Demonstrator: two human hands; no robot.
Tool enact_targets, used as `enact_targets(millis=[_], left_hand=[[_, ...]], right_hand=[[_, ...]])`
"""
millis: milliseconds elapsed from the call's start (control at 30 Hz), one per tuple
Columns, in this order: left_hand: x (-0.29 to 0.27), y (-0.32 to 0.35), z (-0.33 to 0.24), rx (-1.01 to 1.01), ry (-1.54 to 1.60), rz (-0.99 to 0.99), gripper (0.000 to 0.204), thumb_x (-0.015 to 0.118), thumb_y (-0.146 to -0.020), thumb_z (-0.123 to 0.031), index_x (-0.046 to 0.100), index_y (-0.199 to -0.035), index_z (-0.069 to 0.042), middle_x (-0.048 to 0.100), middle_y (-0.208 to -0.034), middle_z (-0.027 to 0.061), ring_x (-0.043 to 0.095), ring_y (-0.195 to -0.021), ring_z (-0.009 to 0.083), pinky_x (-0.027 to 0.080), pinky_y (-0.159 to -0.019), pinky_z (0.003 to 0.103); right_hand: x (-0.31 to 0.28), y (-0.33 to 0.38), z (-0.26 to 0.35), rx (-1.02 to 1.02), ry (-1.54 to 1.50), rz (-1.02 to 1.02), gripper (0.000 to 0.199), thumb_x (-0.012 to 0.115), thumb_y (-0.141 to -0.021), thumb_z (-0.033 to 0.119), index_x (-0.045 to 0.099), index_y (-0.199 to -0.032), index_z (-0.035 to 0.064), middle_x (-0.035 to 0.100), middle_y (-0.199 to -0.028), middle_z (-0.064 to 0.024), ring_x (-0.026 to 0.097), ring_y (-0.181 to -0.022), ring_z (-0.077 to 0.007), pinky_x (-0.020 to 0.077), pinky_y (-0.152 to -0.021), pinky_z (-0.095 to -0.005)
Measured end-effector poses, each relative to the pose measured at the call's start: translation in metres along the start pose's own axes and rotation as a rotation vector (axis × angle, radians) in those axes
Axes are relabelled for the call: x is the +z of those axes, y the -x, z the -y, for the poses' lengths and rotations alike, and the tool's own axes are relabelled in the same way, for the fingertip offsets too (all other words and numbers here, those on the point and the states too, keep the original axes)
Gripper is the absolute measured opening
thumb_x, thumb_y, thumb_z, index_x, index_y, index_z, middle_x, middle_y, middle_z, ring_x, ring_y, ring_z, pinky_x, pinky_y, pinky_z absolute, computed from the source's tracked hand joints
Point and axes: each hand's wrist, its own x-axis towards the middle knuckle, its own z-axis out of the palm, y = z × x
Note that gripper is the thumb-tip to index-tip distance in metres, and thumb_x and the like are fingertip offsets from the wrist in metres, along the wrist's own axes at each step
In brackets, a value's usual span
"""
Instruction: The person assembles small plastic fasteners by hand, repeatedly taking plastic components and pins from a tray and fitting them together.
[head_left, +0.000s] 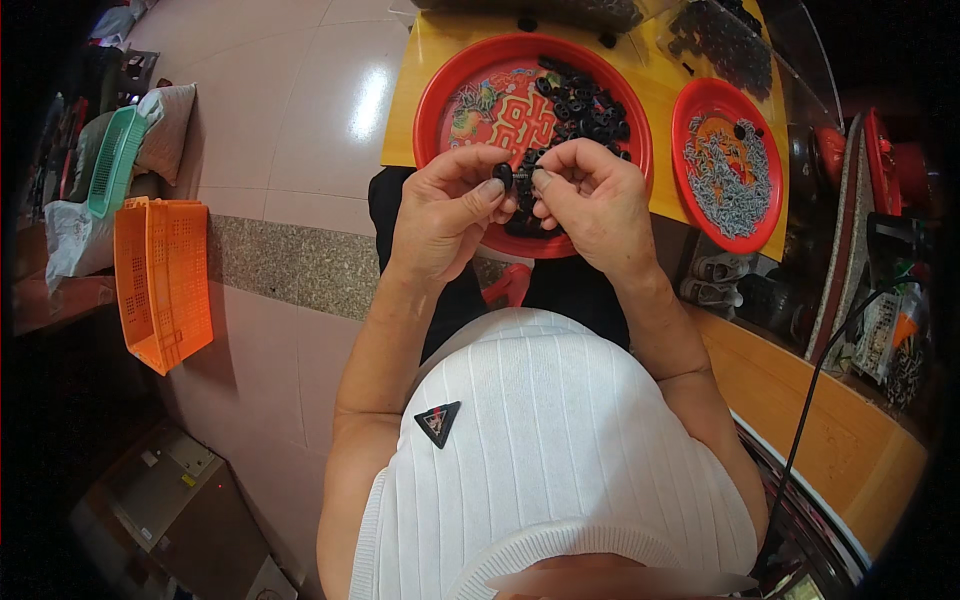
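Black washer (503,176) pinched by left hand (445,205); right hand (590,195) apparently grasps a screw.

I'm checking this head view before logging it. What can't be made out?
- Small black part: pinched between left hand and right hand; fingertips hide its shape.
- Big red plate: near rim hidden behind both hands.
- Grey pieces in small red plate: too small to identify.
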Motion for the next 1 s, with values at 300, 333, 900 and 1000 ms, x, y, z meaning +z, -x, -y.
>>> enact_targets(millis=[300,333,900,1000], left_hand=[[0.007,0.003,0.001,0.094,-0.271,-0.06,0.026,0.059,-0.076,0.004,0.056,-0.102,0.003,0.06,-0.082,0.0065,0.058,-0.07,0.0106,0.049,-0.063,0.021],[0.007,0.003,0.001,0.093,-0.271,-0.06,0.026,0.059,-0.076,0.004,0.056,-0.102,0.003,0.06,-0.082,0.0065,0.058,-0.07,0.0106,0.049,-0.063,0.021],[0.006,0.004,0.006,0.088,-0.312,-0.081,0.027,0.058,-0.077,0.003,0.056,-0.104,0.003,0.061,-0.08,0.0072,0.059,-0.069,0.0111,0.049,-0.064,0.021],[0.006,0.005,0.005,0.071,-0.326,-0.066,0.027,0.057,-0.078,0.003,0.056,-0.105,0.002,0.062,-0.08,0.0076,0.059,-0.068,0.0104,0.049,-0.063,0.021]], right_hand=[[0.0,0.001,-0.002,-0.039,0.053,-0.01,0.005,0.056,-0.077,0.002,0.055,-0.079,-0.0021,0.058,-0.068,-0.0028,0.054,-0.059,-0.0055,0.0454,-0.052,-0.02],[0.0,0.001,-0.002,-0.036,0.068,-0.006,0.005,0.056,-0.077,0.002,0.055,-0.079,-0.0023,0.058,-0.068,-0.003,0.054,-0.059,-0.0055,0.0455,-0.052,-0.02],[-0.001,-0.006,-0.006,0.08,-0.073,0.079,0.008,0.056,-0.078,0.004,0.055,-0.082,-0.0034,0.058,-0.07,-0.0045,0.057,-0.057,-0.0072,0.048,-0.049,-0.0187],[-0.003,-0.007,-0.007,0.091,-0.102,0.097,0.008,0.056,-0.078,0.004,0.056,-0.082,-0.0034,0.058,-0.069,-0.005,0.057,-0.057,-0.0079,0.0485,-0.049,-0.0189]])
